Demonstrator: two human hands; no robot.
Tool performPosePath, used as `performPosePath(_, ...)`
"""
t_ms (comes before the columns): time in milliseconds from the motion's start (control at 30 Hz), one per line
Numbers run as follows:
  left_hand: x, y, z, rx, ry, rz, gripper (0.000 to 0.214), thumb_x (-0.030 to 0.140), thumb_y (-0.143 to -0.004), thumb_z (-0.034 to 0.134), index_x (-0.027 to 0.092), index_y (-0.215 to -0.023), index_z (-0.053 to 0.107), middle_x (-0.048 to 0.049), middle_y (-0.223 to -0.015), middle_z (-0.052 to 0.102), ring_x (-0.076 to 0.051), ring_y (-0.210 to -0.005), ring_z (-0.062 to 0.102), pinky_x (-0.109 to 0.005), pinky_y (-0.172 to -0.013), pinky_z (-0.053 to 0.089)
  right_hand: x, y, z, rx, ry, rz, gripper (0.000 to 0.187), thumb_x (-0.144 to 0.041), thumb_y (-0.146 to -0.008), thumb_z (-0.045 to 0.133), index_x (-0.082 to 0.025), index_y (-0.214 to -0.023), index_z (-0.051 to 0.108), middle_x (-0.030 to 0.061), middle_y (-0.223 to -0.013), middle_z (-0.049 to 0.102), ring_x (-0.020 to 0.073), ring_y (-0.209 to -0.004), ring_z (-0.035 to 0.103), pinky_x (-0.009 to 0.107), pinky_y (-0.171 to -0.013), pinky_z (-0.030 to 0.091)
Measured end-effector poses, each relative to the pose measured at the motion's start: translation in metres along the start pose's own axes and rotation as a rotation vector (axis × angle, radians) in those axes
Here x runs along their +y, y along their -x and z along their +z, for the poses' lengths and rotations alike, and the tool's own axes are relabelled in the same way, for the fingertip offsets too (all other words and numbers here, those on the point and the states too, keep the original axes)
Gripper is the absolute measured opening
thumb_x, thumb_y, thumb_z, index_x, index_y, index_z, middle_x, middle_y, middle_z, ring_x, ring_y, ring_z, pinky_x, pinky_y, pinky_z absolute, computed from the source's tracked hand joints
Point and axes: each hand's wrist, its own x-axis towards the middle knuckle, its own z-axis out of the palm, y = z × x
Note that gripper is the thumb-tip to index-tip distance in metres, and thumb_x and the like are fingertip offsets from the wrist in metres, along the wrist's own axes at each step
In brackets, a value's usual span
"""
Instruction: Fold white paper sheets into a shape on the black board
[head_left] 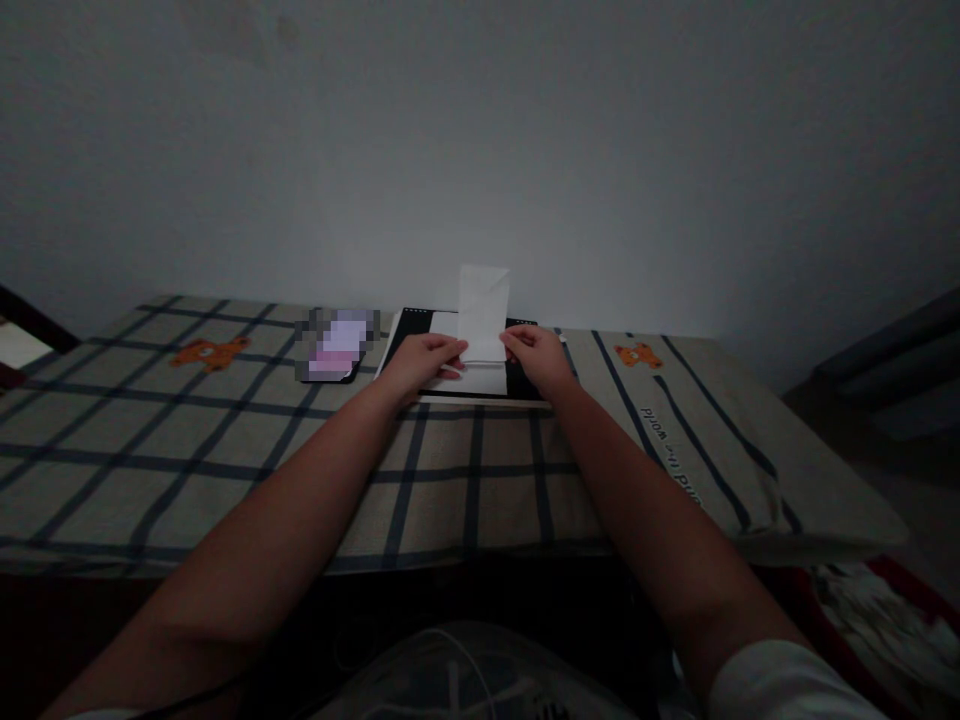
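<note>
Between my hands stands a white sheet of paper [483, 310], folded near its lower edge and with a slanting crease at the top right corner. My left hand [426, 362] pinches its lower left edge between thumb and fingers. On the opposite edge, my right hand [538, 357] pinches the lower right corner. Beneath both hands lies a flat black-and-white book or pad [411, 326], partly covered by the hands and the paper.
A phone [337, 345] with a lit, blurred screen lies to the left on the checked tablecloth [247, 430]. Behind the table rises a grey wall [480, 150]. The table's front edge is close to my body, and dark folded fabric [900, 370] is at the right.
</note>
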Motion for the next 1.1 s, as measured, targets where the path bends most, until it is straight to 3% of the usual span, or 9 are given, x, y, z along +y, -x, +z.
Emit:
performPosePath(133,0.0039,0.0024,0.0012,0.037,-0.032,-0.038,0.01,0.023,-0.079,0.071,0.013,-0.077,0.069,-0.0049,-0.068,0.068,-0.011,-0.059,0.062,-0.024,-0.062,0.053,-0.0021,0.0003,-0.0006,0.015,-0.014,0.02,0.017,-0.034,-0.075,0.066,-0.017,-0.078,0.064,-0.0002,-0.067,0.062,0.0121,-0.062,0.057,0.028,-0.064,0.046)
performPosePath(367,-0.0025,-0.0034,-0.0015,0.109,-0.023,0.048,0.009,0.022,-0.077,0.072,0.013,-0.076,0.069,-0.0031,-0.072,0.068,-0.01,-0.059,0.062,-0.023,-0.063,0.053,-0.0046,0.0021,0.0005,-0.071,-0.074,0.121,0.02,-0.035,-0.074,0.068,-0.016,-0.079,0.067,-0.0001,-0.063,0.062,0.0113,-0.06,0.056,0.026,-0.06,0.045)
performPosePath(633,0.0003,-0.0001,0.0002,-0.018,0.015,-0.041,0.011,0.024,-0.08,0.071,0.014,-0.082,0.07,-0.0069,-0.08,0.072,-0.012,-0.066,0.066,-0.025,-0.068,0.056,-0.0019,0.0005,-0.0003,-0.014,-0.083,0.1,0.017,-0.033,-0.074,0.068,-0.017,-0.076,0.065,-0.0009,-0.061,0.061,0.0113,-0.059,0.056,0.026,-0.06,0.046)
performPosePath(867,0.0025,-0.0001,0.0007,0.065,0.051,-0.023,0.01,0.019,-0.079,0.071,0.012,-0.074,0.066,-0.0059,-0.072,0.07,-0.01,-0.061,0.064,-0.026,-0.071,0.056,-0.0033,0.0031,0.0021,-0.081,-0.097,0.184,0.016,-0.032,-0.076,0.07,-0.017,-0.081,0.068,0.0021,-0.069,0.067,0.0124,-0.064,0.06,0.026,-0.062,0.049)
performPosePath(1100,0.0033,0.0014,0.0019,0.02,0.071,-0.052,0.01,0.02,-0.078,0.071,0.013,-0.074,0.065,-0.0046,-0.074,0.068,-0.012,-0.067,0.065,-0.027,-0.072,0.057,-0.0099,0.0065,0.0015,-0.092,-0.072,0.212,0.007,-0.022,-0.076,0.07,-0.016,-0.075,0.067,0.0008,-0.065,0.066,0.0109,-0.059,0.057,0.026,-0.063,0.047)
